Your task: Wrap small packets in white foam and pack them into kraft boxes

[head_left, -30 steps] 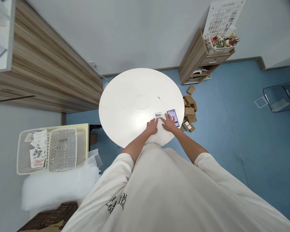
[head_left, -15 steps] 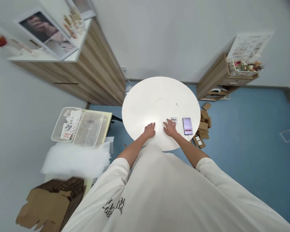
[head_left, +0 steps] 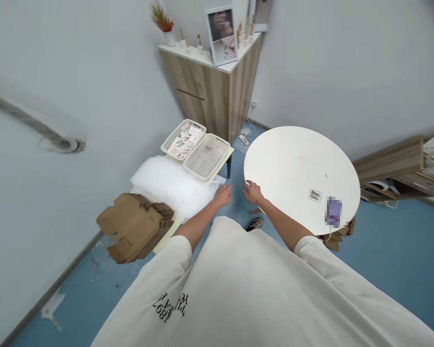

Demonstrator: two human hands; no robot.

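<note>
My left hand (head_left: 223,195) is raised beside the white foam sheets (head_left: 177,188), its fingers stretched out and holding nothing. My right hand (head_left: 253,193) hovers at the left rim of the round white table (head_left: 292,154), fingers apart and nothing in them. Whether it touches the rim I cannot tell. On the table lie a small pale packet with dark marks (head_left: 315,195), a blurred-out phone (head_left: 333,212) with a white cable, and a tiny dark sliver (head_left: 326,176).
Two white plastic baskets (head_left: 206,156) stand at the left, one with printed cards (head_left: 184,142). Flattened cardboard boxes (head_left: 133,226) are stacked nearer me. A wooden cabinet (head_left: 209,91) fills the corner, and a low shelf (head_left: 393,164) stands at right.
My view and body have turned left, so the table now sits to my right. Both hands have left the tabletop's front, the left one now beside the foam sheets.
</note>
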